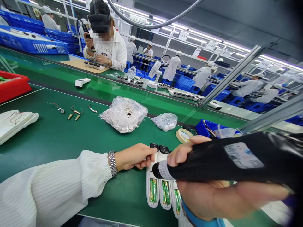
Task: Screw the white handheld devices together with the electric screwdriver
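My right hand [203, 192] is wrapped round a black electric screwdriver [213, 157], with a label on its body and a thin bit pointing left. Its tip hovers at the leftmost of several white handheld devices [152, 201], lying side by side with green batteries [153, 190] in their bays. Against the upper part of that device, below its black end [154, 146], my left hand [139, 156] has its fingertips pinched together. Whatever those fingers hold, if anything, is too small to make out. The screwdriver and right hand hide parts of the devices to the right.
Beyond the hands lie a plastic bag of small parts [124, 115], a smaller clear bag [165, 121], a tape roll [183, 136] and a blue bin [213, 127]. Loose wired parts [75, 112], a white shell [16, 123] and a red tray [14, 86] are left. A co-worker [106, 44] sits opposite.
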The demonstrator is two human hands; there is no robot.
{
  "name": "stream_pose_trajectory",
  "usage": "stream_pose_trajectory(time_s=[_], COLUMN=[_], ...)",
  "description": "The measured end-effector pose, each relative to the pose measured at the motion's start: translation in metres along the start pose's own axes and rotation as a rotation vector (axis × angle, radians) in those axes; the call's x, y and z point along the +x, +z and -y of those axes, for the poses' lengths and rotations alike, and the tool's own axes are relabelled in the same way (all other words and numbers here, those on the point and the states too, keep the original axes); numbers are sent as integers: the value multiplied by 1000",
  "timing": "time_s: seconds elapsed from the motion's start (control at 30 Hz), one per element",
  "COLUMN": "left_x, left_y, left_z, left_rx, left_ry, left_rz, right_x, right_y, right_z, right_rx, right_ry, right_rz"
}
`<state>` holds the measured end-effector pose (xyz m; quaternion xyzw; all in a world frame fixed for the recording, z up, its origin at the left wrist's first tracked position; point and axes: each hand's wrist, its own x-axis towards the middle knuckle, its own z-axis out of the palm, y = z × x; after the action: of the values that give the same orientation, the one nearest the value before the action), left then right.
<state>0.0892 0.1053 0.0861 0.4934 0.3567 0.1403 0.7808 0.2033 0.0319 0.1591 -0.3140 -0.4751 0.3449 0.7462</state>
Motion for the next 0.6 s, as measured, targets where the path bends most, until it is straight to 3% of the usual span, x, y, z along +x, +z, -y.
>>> stream_pose_trajectory(time_s=[0.23, 0.4, 0.6], left_x=[-2, -2, -4], left_y=[2, 2, 4], left_z=[0, -1, -2], left_rx=[78, 101, 114], left_ry=[-22, -25, -14], left_rz=[-11, -29, -18], right_x=[-3, 0, 0], right_y=[-2, 9, 17], right_z=[-14, -11, -7], right_rx=[-27, 35, -62], right_ry=[48, 150, 146], right_rz=[21, 33, 81])
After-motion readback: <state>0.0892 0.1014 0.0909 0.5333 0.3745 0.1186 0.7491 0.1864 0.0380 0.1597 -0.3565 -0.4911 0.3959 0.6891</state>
